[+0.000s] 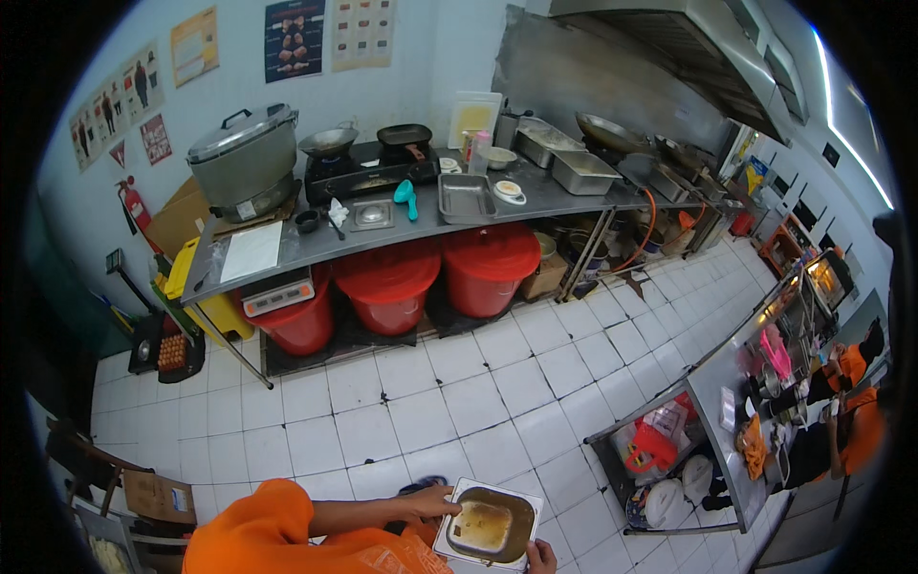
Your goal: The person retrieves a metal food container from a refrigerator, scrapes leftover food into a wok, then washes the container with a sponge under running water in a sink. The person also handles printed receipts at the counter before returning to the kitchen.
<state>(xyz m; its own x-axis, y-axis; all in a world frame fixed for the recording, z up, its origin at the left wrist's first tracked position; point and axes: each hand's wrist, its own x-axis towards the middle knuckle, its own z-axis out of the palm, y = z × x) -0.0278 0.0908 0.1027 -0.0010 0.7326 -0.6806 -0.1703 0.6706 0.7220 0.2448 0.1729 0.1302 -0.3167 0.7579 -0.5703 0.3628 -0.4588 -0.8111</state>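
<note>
At the bottom of the head view, a rectangular metal food pan (495, 524) with brownish residue or liquid inside is held over the tiled floor. My left hand (434, 504) grips its left rim, the thumb over the edge. My right hand (541, 557) holds the pan's lower right corner. Ahead, a long steel worktable (401, 228) bears a large rice cooker (247, 168), a two-burner gas stove (373, 176), a turquoise scoop (407, 199), an empty shallow metal tray (466, 197) and a round kitchen scale (509, 191).
Red lidded tubs (387, 287) stand under the worktable, with a tray of eggs (173, 351) on the floor at left. At right is a second steel table (717, 402) with bags beneath; people in orange shirts (853, 366) stand beyond it. A cardboard box (159, 496) lies lower left.
</note>
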